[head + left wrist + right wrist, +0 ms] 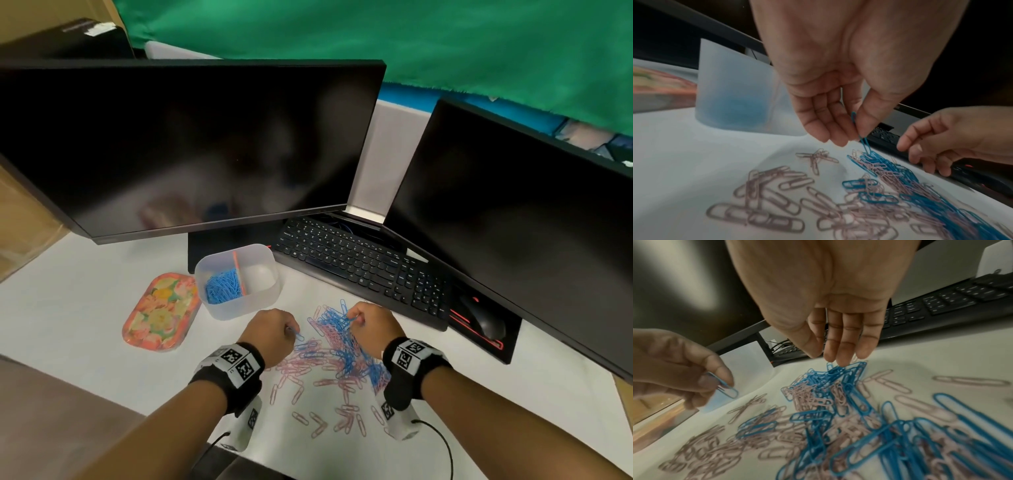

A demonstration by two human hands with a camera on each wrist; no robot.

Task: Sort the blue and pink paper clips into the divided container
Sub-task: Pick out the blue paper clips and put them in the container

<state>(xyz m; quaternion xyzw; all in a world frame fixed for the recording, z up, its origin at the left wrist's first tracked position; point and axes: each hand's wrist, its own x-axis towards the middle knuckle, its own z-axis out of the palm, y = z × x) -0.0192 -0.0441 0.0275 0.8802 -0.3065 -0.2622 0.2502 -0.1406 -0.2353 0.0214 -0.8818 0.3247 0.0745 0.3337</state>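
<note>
A mixed pile of blue and pink paper clips (329, 356) lies on the white desk between my hands. Behind it to the left stands the translucent divided container (262, 301). Blue clips (222, 287) fill its left compartment, and the right compartment (260, 277) looks bare. My left hand (291, 330) pinches one blue clip (856, 123) between thumb and fingers, just above the pile's left edge. My right hand (354, 318) pinches the top of a tangled clump of blue clips (838, 369) with its fingers pointing down.
A floral tray (161, 311) lies left of the container. A black keyboard (363, 270) and a mouse (483, 320) sit close behind and to the right of the pile. Two dark monitors (191, 147) overhang the back of the desk. Loose pink clips (342, 421) reach toward the front edge.
</note>
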